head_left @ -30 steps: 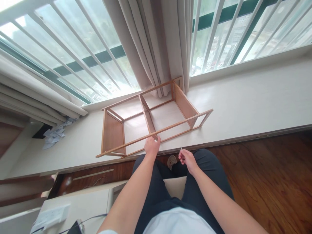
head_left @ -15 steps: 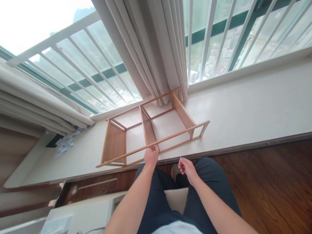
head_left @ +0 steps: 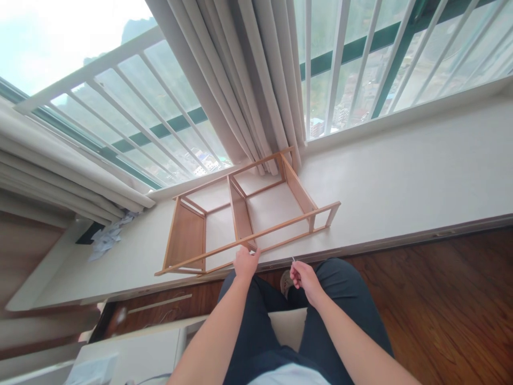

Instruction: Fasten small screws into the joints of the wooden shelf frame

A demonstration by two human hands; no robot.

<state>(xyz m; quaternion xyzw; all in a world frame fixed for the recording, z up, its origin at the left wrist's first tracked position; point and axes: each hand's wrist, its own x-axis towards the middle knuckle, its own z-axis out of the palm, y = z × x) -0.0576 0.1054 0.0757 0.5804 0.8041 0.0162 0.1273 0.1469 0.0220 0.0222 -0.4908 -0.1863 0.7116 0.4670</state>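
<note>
A light brown wooden shelf frame lies on its side on the white window ledge, its middle board running away from me. At the near end of that board, my left hand grips the frame by its front rail, thumb to the right; some of its fingertips are hidden. My right hand is closed above my right thigh, apart from the frame. From its fingers sticks the tip of a thin, light metal rod; its kind cannot be made out.
The white ledge runs along the barred windows, with a grey curtain hanging behind the frame. Crumpled papers lie at the left. A white cabinet top stands lower left, and wooden floor spreads at right.
My left hand has shifted slightly down and left, its thumb now more apart from the fingers. The right hand keeps its hold on the rod. The view has turned a little.
</note>
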